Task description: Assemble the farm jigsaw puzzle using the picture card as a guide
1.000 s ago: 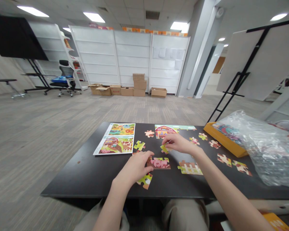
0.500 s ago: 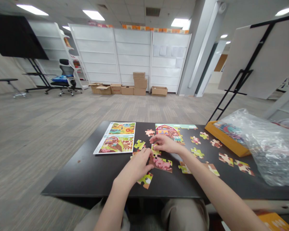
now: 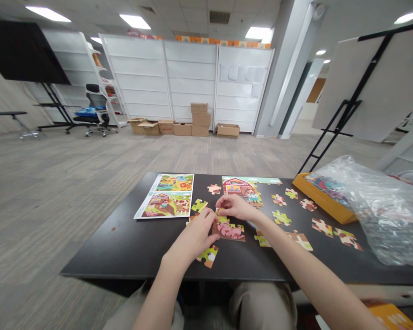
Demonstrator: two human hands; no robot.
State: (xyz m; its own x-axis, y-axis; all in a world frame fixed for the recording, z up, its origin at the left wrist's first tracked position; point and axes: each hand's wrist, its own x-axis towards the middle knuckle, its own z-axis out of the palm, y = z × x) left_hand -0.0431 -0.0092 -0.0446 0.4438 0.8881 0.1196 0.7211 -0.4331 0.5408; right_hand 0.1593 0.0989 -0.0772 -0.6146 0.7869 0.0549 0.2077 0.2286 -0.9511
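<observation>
**Q:** What state do we record for the right hand (image 3: 236, 207)?

**A:** We record a narrow pinch. Its fingertips (image 3: 219, 200) hold a yellow-green jigsaw piece (image 3: 221, 214) by its edges, just above a partly joined pig section (image 3: 230, 231).

**Q:** And the left hand (image 3: 192, 239)?

**A:** We also record it as narrow, with the fingers curled forward. Its fingertips (image 3: 213, 219) are at the lower left of the same piece, but we cannot tell whether they grip it.

**Q:** What surrounds the hands?

**A:** Both hands work over a black table (image 3: 120, 243). A green-and-white jigsaw piece (image 3: 209, 256) lies just beyond the left wrist, and a lime piece (image 3: 199, 205) lies ahead of the left hand. A printed picture sheet (image 3: 164, 196) with two scenes lies further left. A joined barn section (image 3: 237, 187) lies ahead of the right hand.

**Q:** And to the right?

**A:** We count scattered loose pieces (image 3: 321, 227) on the tabletop. Further right, a clear plastic bag (image 3: 375, 211) lies over an orange puzzle box (image 3: 316, 196).
</observation>
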